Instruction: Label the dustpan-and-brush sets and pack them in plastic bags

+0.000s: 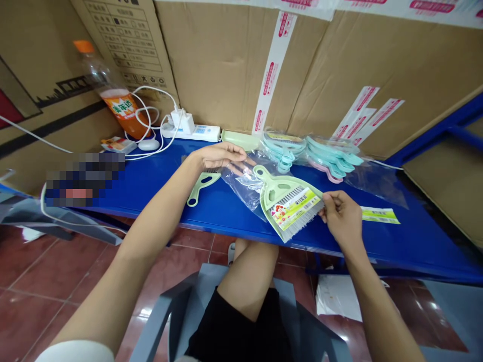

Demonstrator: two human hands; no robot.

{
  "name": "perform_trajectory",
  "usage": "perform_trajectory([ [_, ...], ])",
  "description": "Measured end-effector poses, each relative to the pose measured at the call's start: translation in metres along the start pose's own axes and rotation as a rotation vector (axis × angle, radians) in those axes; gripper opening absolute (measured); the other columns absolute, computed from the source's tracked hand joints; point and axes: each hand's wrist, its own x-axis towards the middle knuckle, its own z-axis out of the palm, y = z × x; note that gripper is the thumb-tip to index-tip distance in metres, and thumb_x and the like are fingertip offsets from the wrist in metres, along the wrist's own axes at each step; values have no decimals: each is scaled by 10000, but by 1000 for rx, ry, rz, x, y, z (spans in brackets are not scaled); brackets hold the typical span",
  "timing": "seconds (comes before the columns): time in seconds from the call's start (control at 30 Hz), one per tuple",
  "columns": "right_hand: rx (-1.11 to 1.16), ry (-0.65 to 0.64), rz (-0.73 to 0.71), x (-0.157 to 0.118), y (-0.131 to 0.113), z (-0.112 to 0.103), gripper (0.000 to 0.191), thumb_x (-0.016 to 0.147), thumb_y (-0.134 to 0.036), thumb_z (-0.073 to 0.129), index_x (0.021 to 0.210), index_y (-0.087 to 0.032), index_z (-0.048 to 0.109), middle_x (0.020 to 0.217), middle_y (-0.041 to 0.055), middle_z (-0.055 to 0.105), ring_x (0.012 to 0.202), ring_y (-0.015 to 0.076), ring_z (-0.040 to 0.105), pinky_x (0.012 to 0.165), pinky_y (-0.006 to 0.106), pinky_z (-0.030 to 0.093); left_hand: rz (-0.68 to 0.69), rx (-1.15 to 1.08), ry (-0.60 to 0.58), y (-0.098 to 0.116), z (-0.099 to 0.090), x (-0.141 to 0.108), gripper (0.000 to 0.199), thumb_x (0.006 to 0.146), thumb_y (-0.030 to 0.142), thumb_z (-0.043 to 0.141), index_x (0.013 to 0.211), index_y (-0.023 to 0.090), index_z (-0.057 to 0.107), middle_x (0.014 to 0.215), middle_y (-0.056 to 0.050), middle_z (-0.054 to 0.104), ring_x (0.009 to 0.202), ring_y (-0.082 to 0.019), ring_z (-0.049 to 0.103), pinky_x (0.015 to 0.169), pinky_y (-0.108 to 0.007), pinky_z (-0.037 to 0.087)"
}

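Note:
My right hand [341, 216] pinches the right edge of a pale green dustpan [282, 185] with a small brush [302, 225] nested in it. A printed label card [296, 207] lies across the brush. The dustpan's handle points up and left toward a clear plastic bag [241, 190]. My left hand [226, 157] holds the bag by its upper part, some fingers showing through the film. Whether the handle tip is inside the bag or only against it, I cannot tell. Below my left hand lies another pale green brush [204, 186] on the blue table [158, 186].
Stacked bagged turquoise dustpan sets [332, 156] stand at the back right, a pink one [328, 172] beneath. A spare label card [381, 215] lies right of my hand. Back left are a power strip [204, 132], white cables and an orange drink bottle [123, 108]. Cardboard [222, 60] walls the back.

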Motion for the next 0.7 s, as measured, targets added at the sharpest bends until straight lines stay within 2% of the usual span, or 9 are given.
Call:
perform_trajectory([
  [0.1,54,26,5,1,-3,3,390,1037,-609,626,935,-233,631,575,-18,618,434,148,530,460,285,405,37,-24,26,2,3,1,240,848,310,922,959,132,804,1336,-226,792,1158,-358,815,891,-404,701],
  [0.2,77,45,2,4,-6,6,399,1034,-617,640,930,-232,634,569,-21,609,433,141,527,452,274,396,73,-29,90,1,6,4,255,821,283,947,976,130,814,1284,-193,810,1094,-302,821,915,-410,700],
  [0.3,103,60,-9,6,-5,9,398,1036,-616,642,941,-230,638,568,-25,602,436,140,535,447,265,396,134,-33,194,-3,6,8,257,770,205,964,969,131,820,1097,-126,830,1003,-227,808,947,-395,692],
  [0.37,120,76,-15,8,-4,11,394,1039,-612,638,947,-228,637,570,-31,598,435,137,537,448,262,395,174,-46,255,-5,5,10,245,734,165,967,908,127,799,946,-84,806,931,-203,804,938,-373,686],
  [0.43,122,90,-15,10,-4,11,385,1040,-601,635,944,-227,636,571,-34,595,433,137,535,451,264,394,188,-62,291,-6,4,12,277,696,133,972,872,128,758,879,-62,782,881,-195,807,929,-358,677],
  [0.57,77,101,-23,14,-11,11,359,1040,-576,619,934,-234,638,568,-30,603,443,148,542,473,276,405,180,-111,291,-5,5,11,478,644,52,973,1017,148,690,1085,-84,793,932,-209,817,973,-386,667],
  [0.63,54,96,-33,16,-16,11,340,1044,-560,605,932,-241,631,573,-27,613,452,156,552,490,285,417,169,-149,276,-4,8,11,537,684,35,948,1129,157,674,1175,-102,785,988,-228,818,1009,-417,665],
  [0.7,37,91,-41,17,-19,11,331,1053,-549,590,922,-246,624,575,-24,618,456,163,560,505,296,426,127,-174,263,-5,11,12,548,771,60,911,1250,159,664,1132,-109,797,981,-242,825,1012,-445,668],
])
